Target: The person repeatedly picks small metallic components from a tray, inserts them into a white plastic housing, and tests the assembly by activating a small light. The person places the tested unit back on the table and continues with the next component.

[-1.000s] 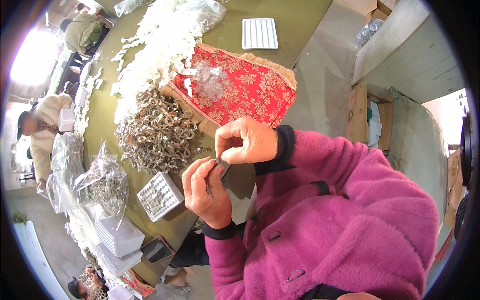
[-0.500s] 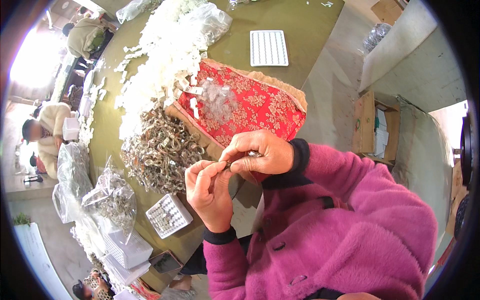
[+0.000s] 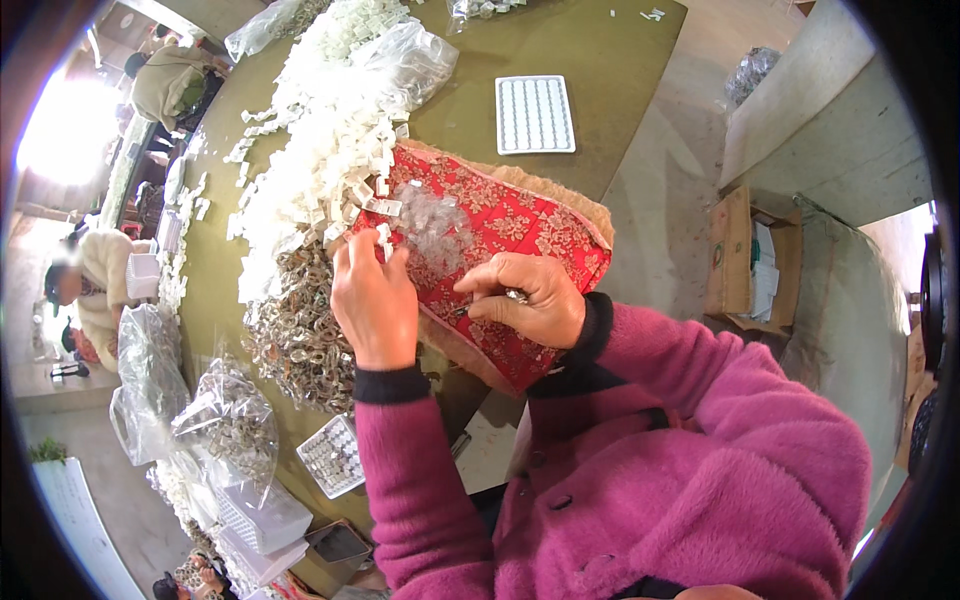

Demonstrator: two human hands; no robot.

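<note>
Olive-green desk [image 3: 590, 50], bearing all that follows. Heap of white plastic tabs [image 3: 315, 165], along the desk's far left. Red cloth [image 3: 550, 235] with gold flowers and tan border, right of the heap, a scatter of translucent bits on it. Pile of ring-shaped metal pieces [image 3: 290, 325], nearer than the tabs, touching them. Clear plastic bag [image 3: 228, 415], metal pieces inside, left. Left hand [image 3: 376, 305], fingertips at the meeting of tabs and cloth, thumb apart; whether its grip has a tab cannot be told. Right hand [image 3: 535, 298], above the cloth, grip closed on the last item. White ribbed tray [image 3: 536, 115], far right. Phone [image 3: 339, 543], near left. Shiny metal piece [image 3: 516, 295], single, in the right hand's curled fingers.
</note>
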